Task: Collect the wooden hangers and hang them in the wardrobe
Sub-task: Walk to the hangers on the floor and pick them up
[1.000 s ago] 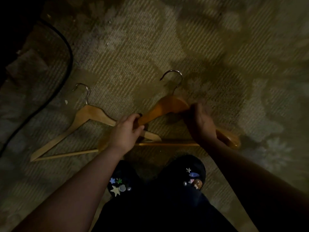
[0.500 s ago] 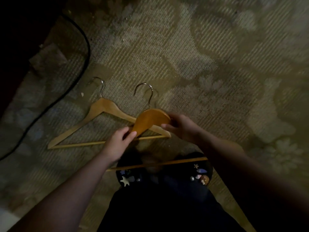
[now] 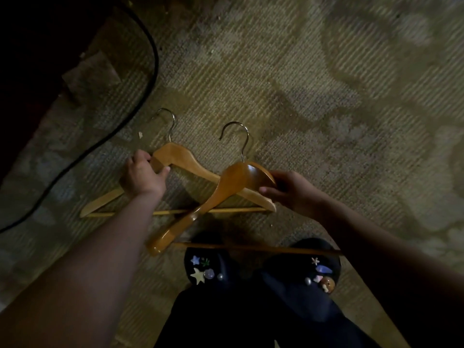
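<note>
Left hand (image 3: 143, 177) curls fingers and thumb round the pale hanger (image 3: 198, 167), on its left shoulder just under the neck. This hanger lies flat on the carpet (image 3: 326, 96), its long axis going left to right in front of the person, hook pointing away. Right hand (image 3: 291, 192) grips the dark hanger (image 3: 233, 179) at the top of its right shoulder and holds it tilted above the floor. Its left arm crosses over the bar of the pale hanger; I cannot tell if the two touch. I think the next move is lifting the pale hanger, and the left hand is the nearer one. A cable (image 3: 140, 96) lies further left, apart. No wardrobe is in view.
</note>
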`<state>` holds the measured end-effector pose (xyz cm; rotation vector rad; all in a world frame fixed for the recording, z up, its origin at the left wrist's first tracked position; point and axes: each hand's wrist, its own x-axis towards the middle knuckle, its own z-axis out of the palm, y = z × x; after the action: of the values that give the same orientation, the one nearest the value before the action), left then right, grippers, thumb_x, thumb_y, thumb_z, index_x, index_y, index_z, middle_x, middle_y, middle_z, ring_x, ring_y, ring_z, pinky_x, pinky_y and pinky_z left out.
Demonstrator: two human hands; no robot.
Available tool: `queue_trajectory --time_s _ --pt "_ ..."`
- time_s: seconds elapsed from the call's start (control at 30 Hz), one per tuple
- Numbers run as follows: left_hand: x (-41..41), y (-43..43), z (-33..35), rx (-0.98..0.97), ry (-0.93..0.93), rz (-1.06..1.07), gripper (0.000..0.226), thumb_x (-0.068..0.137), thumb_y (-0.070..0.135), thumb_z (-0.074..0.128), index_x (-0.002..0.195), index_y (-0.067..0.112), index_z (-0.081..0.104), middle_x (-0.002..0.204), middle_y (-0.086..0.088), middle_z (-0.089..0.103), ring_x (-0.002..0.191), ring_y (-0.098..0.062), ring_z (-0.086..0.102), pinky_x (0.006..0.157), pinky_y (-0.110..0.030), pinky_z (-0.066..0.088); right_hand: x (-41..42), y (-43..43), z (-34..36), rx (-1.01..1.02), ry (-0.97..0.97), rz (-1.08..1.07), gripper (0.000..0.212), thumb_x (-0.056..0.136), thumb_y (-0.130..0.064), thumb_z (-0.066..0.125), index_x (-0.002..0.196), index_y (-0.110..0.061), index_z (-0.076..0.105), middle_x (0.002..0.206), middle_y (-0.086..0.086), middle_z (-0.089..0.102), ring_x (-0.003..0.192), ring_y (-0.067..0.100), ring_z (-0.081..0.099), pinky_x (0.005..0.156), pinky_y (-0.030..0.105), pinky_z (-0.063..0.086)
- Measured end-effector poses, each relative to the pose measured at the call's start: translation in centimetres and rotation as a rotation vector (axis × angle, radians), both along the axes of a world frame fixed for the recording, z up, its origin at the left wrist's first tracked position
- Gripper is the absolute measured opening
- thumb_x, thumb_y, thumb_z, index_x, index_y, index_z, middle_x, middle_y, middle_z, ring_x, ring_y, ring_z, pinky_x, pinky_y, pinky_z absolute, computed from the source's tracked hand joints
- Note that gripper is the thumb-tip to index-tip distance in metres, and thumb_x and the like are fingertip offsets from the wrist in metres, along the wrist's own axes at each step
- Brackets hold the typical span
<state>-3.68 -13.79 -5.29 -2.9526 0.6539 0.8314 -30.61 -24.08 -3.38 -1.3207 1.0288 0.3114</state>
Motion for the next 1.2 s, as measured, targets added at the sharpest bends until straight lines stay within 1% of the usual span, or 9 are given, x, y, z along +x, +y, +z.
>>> queue_trajectory --time_s 0.07,0.3,0.43,0.6,0.73,0.87,1.0,1.1,1.2 --pt "0.3 -0.1 -0.1 0.056 -0.024 -0.050 0.041 0.077 0.020 0.072 0.111 0.008 0.052 0.127 -0.020 0.049 0.119 -0.039 0.046 0.099 -0.049 0.037 -0.3 0.3 0.3 0.000 -0.014 -0.009 0.006 0.087 -0.020 0.063 0.091 -0.015 0.063 0.066 -0.006 0.058 0.056 -0.005 0.052 0.055 0.011 0.039" --pt "1.1 0.2 -0.2 0.296 0.047 -0.110 0.061 0.084 0.033 0.064 0.132 0.004 0.039 0.146 -0.021 0.032 0.137 -0.039 0.024 0.113 -0.049 0.021 -1.1 1.3 1.0 -0.030 0.002 0.000 0.006 0.087 -0.021 0.063 0.090 -0.016 0.062 0.063 -0.010 0.055 0.054 -0.002 0.052 0.055 0.017 0.039" --pt "-0.4 2.4 0.2 0.220 0.046 -0.064 0.057 0.086 0.035 0.060 0.128 0.004 0.038 0.141 -0.024 0.036 0.132 -0.040 0.031 0.106 -0.050 0.027 -0.7 1.7 1.3 -0.046 -0.028 0.012 0.016 0.086 -0.019 0.064 0.099 -0.027 0.060 0.070 -0.017 0.055 0.063 -0.006 0.056 0.062 0.012 0.041" --pt "-2.1 4.8 1.6 -0.045 0.193 0.143 0.053 0.090 0.027 0.057 0.129 0.004 0.031 0.131 -0.026 0.047 0.120 -0.044 0.046 0.099 -0.052 0.040 0.1 2.5 1.7 -0.046 0.025 0.029 0.016 0.086 -0.024 0.064 0.100 -0.016 0.063 0.068 -0.013 0.056 0.060 -0.003 0.052 0.062 0.021 0.042" --pt "-2.5 5.5 4.9 -0.052 0.270 0.125 0.054 0.088 0.025 0.060 0.133 0.003 0.040 0.132 -0.020 0.050 0.124 -0.037 0.046 0.103 -0.045 0.039 0.3 3.3 4.2 -0.061 0.048 0.078 0.020 0.085 -0.026 0.064 0.104 -0.018 0.063 0.073 -0.009 0.060 0.069 0.009 0.058 0.068 0.029 0.047" --pt "-2.9 5.5 10.7 -0.112 0.430 0.181 0.028 0.085 0.020 0.065 0.107 0.004 0.059 0.102 -0.016 0.064 0.096 -0.030 0.061 0.084 -0.035 0.047 -0.1 4.1 9.1 -0.137 0.130 0.217 0.014 0.084 -0.035 0.063 0.095 -0.026 0.060 0.084 -0.003 0.064 0.079 0.015 0.062 0.072 0.031 0.048" --pt "-3.4 5.0 18.5 -0.095 0.564 0.190 0.008 0.086 0.016 0.064 0.085 0.010 0.059 0.076 -0.008 0.063 0.067 -0.020 0.060 0.061 -0.024 0.044 -0.3 4.2 16.2 -0.160 0.178 0.276 0.021 0.082 -0.035 0.066 0.099 -0.023 0.064 0.077 -0.010 0.061 0.079 0.011 0.060 0.072 0.030 0.048" --pt "-3.5 5.5 24.9 -0.135 0.676 0.243 0.016 0.088 0.010 0.060 0.075 0.015 0.054 0.064 -0.002 0.058 0.042 -0.004 0.058 0.041 -0.015 0.044 -0.3 3.2 22.7 -0.147 0.206 0.273 0.019 0.082 -0.025 0.068 0.100 -0.019 0.066 0.071 -0.012 0.056 0.074 0.010 0.058 0.066 0.026 0.044" --pt "-3.5 6.3 31.9 -0.204 0.758 0.282 0.020 0.091 0.006 0.054 0.074 0.015 0.051 0.064 -0.005 0.056 0.034 -0.001 0.053 0.035 -0.011 0.039 -0.1 1.7 29.5 -0.084 0.275 0.258 0.025 0.080 -0.010 0.069 0.105 -0.012 0.066 0.069 -0.008 0.056 0.072 0.016 0.059 0.069 0.037 0.049"
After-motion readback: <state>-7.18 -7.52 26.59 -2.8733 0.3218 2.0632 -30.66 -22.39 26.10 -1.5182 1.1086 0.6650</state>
